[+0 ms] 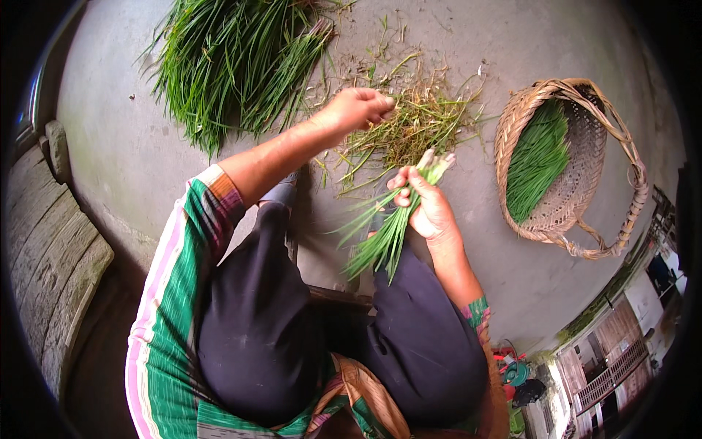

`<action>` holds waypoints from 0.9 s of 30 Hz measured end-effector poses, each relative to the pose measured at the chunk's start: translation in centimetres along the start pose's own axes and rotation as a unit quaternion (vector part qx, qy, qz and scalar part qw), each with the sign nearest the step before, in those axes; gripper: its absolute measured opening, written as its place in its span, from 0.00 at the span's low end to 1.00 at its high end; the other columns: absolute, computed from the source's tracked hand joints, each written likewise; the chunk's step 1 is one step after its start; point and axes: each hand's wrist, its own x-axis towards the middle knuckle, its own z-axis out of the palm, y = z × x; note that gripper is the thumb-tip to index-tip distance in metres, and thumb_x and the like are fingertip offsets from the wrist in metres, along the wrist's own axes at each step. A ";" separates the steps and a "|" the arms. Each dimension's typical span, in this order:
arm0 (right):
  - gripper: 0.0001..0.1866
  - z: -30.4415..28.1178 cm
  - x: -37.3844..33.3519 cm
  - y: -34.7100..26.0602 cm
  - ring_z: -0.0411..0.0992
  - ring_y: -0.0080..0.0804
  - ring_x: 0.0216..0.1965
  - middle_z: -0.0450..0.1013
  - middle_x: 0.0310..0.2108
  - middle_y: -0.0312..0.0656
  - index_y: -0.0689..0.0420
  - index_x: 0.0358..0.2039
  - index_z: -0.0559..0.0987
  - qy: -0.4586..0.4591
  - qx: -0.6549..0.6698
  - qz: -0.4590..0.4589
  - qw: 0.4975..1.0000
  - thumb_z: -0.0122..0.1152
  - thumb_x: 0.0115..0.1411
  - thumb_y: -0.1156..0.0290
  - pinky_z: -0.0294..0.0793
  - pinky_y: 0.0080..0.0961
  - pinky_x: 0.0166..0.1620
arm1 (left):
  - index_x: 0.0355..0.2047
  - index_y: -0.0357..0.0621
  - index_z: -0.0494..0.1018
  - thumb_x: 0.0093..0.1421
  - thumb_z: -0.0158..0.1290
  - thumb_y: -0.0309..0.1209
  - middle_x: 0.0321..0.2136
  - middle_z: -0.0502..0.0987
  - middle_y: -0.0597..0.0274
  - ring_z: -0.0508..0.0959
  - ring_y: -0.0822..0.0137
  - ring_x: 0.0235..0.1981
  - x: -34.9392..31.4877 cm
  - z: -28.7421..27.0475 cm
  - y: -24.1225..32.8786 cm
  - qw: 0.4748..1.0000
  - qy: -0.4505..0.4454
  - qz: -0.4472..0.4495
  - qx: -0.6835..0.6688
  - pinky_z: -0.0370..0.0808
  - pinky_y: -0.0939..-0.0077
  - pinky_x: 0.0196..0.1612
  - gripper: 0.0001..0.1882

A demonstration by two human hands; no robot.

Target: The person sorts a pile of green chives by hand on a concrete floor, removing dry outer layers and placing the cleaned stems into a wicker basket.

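My right hand (426,205) is closed round a bunch of chives (391,233), with the pale root ends pointing up and away and the green leaves hanging over my knee. My left hand (358,111) hovers over the pile of yellowed trimmings (409,128), its fingertips pinched together. Whatever those fingertips hold, if anything, is too small to make out. At the far left, near my left hand, a large heap of long green chives (227,66) lies on the floor.
On the right stands a woven basket (510,121) with a tall handle, holding green chives (540,164). Wooden planks (51,249) lie along the left side. Around the trimmings, loose bits are scattered over the concrete floor (110,73). My knees are bent close below my hands.
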 end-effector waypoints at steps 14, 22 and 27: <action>0.10 -1.6 -1.9 -4.1 0.65 0.28 0.36 0.68 0.27 0.30 0.50 0.33 0.72 0.006 0.208 -0.199 0.958 0.46 0.63 0.59 0.68 0.30 0.45 | 0.39 0.40 0.74 0.55 0.51 0.33 0.28 0.77 0.58 0.76 0.70 0.32 -3.4 -7.2 -4.2 0.969 0.036 0.005 0.245 0.72 0.76 0.39 0.13; 0.12 -1.2 -3.0 -5.2 0.58 0.19 0.17 0.58 0.14 0.29 0.53 0.25 0.69 -0.279 0.347 -0.134 0.885 0.44 0.63 0.63 0.64 0.19 0.26 | 0.39 0.37 0.72 0.59 0.50 0.33 0.26 0.73 0.66 0.70 0.77 0.28 -3.4 -4.6 -3.3 0.976 -0.041 0.019 0.215 0.69 0.81 0.34 0.12; 0.10 -1.5 -3.1 -5.2 0.58 0.18 0.17 0.58 0.14 0.28 0.52 0.25 0.68 -0.298 0.306 -0.151 0.891 0.47 0.63 0.64 0.63 0.17 0.24 | 0.38 0.38 0.73 0.58 0.51 0.31 0.26 0.74 0.68 0.70 0.79 0.29 -3.9 -3.5 -2.1 0.980 -0.055 0.059 0.184 0.70 0.82 0.35 0.11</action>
